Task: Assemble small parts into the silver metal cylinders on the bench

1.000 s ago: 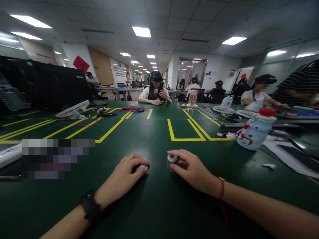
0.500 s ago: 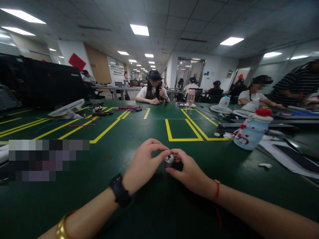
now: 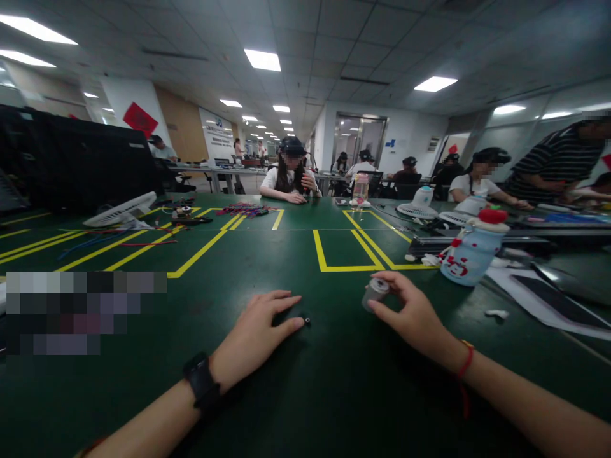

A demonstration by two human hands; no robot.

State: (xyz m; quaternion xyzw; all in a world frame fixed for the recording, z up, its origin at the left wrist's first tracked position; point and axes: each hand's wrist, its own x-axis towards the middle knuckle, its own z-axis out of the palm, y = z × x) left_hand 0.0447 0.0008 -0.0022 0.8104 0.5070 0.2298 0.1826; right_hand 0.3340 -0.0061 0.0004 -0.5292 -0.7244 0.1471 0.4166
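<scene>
My right hand (image 3: 410, 312) grips a small silver electric motor (image 3: 375, 294) between thumb and fingers; it is slightly tilted, at or just above the green table (image 3: 267, 254). Beside the thumb tip of my left hand (image 3: 260, 334) is a tiny dark round part (image 3: 307, 320) with a pale centre, on the table. Whether the thumb touches it, I cannot tell. The left fingers are spread low over the tabletop, thumb apart, with nothing between them.
A light-blue bottle with a red lid (image 3: 472, 251) stands at right, near a white scrap (image 3: 497, 314) and papers (image 3: 522, 305). Yellow tape (image 3: 356, 269) marks the table. Wires (image 3: 245, 209) and a white fan (image 3: 121, 210) lie farther left. A person (image 3: 292, 172) sits opposite.
My hands have moved apart. The right has carried the motor to the right; the left has come off it, moved left and opened. The tiny dark part now shows on the table.
</scene>
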